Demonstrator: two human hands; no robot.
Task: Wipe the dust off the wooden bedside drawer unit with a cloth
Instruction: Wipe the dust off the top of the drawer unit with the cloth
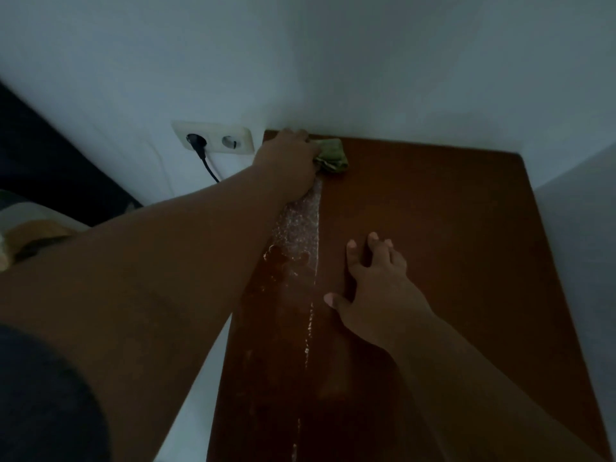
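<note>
The brown wooden top of the bedside drawer unit [450, 228] fills the middle and right of the view. My left hand [288, 161] reaches to its far left corner by the wall and grips a bunched green cloth [331, 156] pressed on the wood. A pale streak of dust or wet residue [301, 221] runs from the cloth back toward me down the left part of the top. My right hand [376, 288] lies flat on the middle of the top, fingers spread, holding nothing.
A white double wall socket [213, 138] sits left of the unit, with a black plug and cable [206, 161] hanging down. White walls enclose the unit's back and right. A dark bed edge and bedding [33, 228] lie at the left.
</note>
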